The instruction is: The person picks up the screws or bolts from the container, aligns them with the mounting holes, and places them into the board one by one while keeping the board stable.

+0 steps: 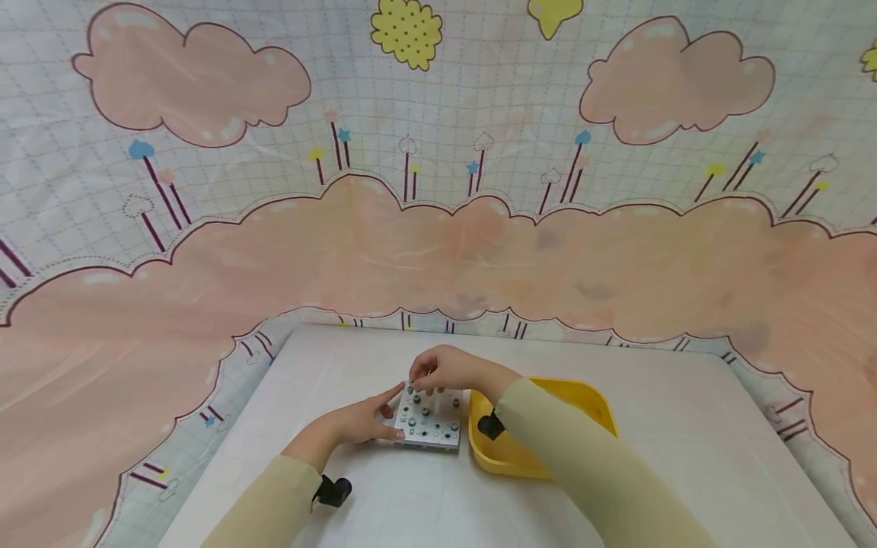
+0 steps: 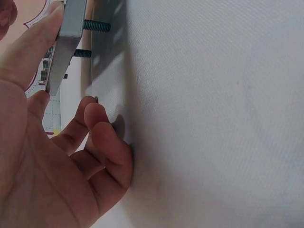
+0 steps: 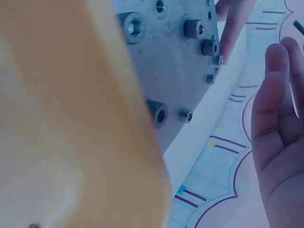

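A silver metal plate point(image 1: 432, 436) with several socket-head screws in it sits at the middle of the table. Threaded screw ends point(image 2: 97, 25) stick out of its underside in the left wrist view. My left hand point(image 1: 352, 422) grips the plate's left side, thumb at the near corner and index finger at the far one; its other fingers curl below the edge. Above the plate's far left corner, my right hand point(image 1: 448, 369) pinches a small dark screw point(image 3: 299, 27), mostly hidden by the fingers. Other socket-head screws point(image 3: 194, 29) stand proud of the plate's face.
A yellow plastic tray point(image 1: 510, 469) stands just right of the plate, under my right forearm. Inside it a small screw point(image 3: 35, 226) shows at the edge of the right wrist view. The white table point(image 1: 685, 426) ends at a patterned curtain point(image 1: 438, 259) behind.
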Tool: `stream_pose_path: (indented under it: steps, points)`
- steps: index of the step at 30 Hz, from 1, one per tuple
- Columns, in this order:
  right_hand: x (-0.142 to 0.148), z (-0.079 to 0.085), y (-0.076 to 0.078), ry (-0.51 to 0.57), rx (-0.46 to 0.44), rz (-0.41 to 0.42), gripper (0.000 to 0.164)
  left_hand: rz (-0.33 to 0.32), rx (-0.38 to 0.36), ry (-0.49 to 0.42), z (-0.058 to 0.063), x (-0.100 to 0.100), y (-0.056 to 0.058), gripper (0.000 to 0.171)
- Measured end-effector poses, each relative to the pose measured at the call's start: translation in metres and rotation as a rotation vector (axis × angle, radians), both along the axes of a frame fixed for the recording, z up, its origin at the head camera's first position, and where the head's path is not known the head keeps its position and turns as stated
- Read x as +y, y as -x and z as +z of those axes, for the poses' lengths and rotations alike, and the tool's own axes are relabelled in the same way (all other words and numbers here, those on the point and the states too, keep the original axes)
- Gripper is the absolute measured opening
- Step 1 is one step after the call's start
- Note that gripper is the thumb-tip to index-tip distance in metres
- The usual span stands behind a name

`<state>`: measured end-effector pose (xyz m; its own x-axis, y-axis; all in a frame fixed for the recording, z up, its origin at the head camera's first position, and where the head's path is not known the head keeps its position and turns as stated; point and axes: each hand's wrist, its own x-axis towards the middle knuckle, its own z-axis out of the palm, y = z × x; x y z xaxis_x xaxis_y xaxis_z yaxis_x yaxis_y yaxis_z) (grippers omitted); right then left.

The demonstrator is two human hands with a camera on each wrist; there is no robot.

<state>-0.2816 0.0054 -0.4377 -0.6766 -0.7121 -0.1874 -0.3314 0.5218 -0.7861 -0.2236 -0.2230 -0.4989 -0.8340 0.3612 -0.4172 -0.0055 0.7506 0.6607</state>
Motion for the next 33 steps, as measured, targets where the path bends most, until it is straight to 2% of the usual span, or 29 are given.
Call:
stream_pose_path:
  steps: [6,15,22,33]
  points:
    - [-0.008,-0.003,0.004,-0.022,-0.065,0.031,0.006,0.004,-0.009,-0.006,0.001,0.001,-0.001,0.103]
    - [-0.015,-0.009,0.006,-0.125,-0.074,0.042,0.008,-0.004,0.009,0.004,0.001,0.002,-0.001,0.102]
    - [-0.020,-0.018,0.006,-0.191,-0.040,0.020,0.008,-0.004,0.001,-0.002,0.001,0.001,0.000,0.101]
    - [-0.027,-0.020,0.006,-0.205,0.020,0.035,0.010,0.018,-0.001,-0.009,0.001,0.000,-0.002,0.100]
